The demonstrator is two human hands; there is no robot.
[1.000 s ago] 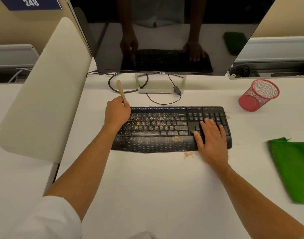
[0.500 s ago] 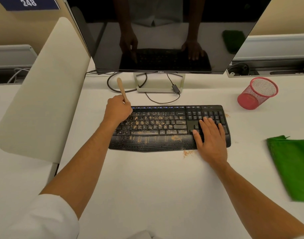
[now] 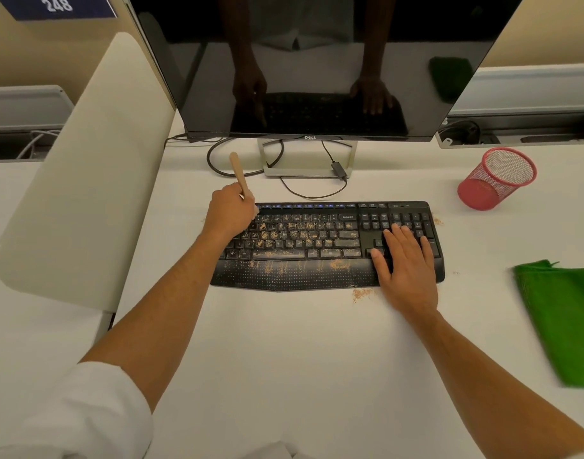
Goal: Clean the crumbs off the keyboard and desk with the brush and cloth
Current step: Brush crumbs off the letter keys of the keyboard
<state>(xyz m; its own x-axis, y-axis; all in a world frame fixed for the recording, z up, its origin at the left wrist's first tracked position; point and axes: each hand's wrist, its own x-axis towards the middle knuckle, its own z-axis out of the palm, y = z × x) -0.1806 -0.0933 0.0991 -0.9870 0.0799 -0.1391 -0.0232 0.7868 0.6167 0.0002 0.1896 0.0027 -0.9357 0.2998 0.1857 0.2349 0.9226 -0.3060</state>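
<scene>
Broadly, the desk point(image 3: 300, 359) carries a keyboard point(image 3: 327, 246) whose keys and palm rest are thick with crumbs point(image 3: 290, 233), so the brushing looks barely begun. Right of it the cloth point(image 3: 562, 319) lies untouched, and small crumb piles sit at the keyboard's front edge and right end. The right hand point(image 3: 408, 270) rests flat, fingers straight, on the number pad, while the left hand point(image 3: 231, 210) clenches the brush point(image 3: 239, 172) at the keyboard's top-left corner, bristles hidden.

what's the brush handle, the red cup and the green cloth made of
Brush handle: probably pale, matte, unpainted wood. Red cup: wire mesh, likely coated metal; its see-through grid shows. Green cloth: soft folded fabric, possibly microfibre.
</scene>
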